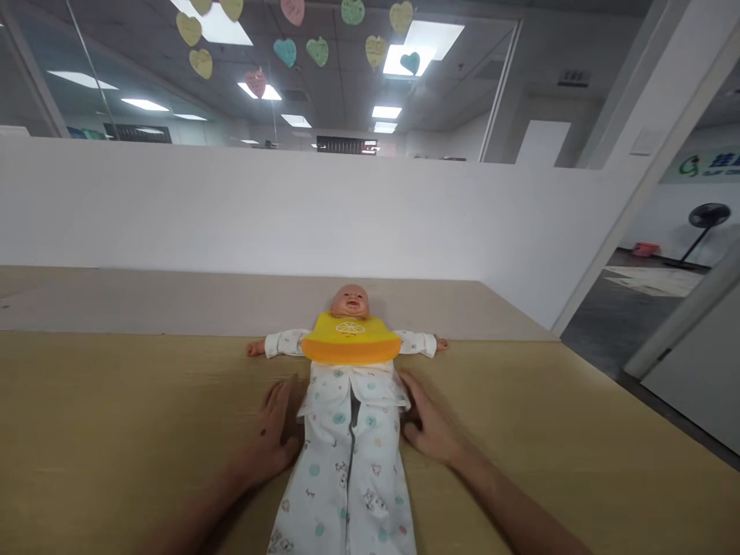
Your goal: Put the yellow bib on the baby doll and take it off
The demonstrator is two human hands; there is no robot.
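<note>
A baby doll (pixel 350 301) lies on its back on the table, head toward the wall and arms stretched out sideways. Round its neck is a yellow silicone bib (pixel 350 339) with a fruit-slice print and an orange lower pocket. White printed baby clothes (pixel 370 455) cover its body and legs, with a dark gap down the middle. My left hand (pixel 271 432) is beside the doll's left-of-picture hip, fingers extended and holding nothing. On the other side my right hand (pixel 428 420) has its fingers apart against or close to the edge of the clothes; exact contact is hard to tell.
The wooden table (pixel 116 432) meets a grey board (pixel 173 304) and a low white wall (pixel 260 208) at the back. Glass above carries heart-shaped notes (pixel 317 52). At right, a doorway shows a standing fan (pixel 709 215) and a red basket (pixel 645 249).
</note>
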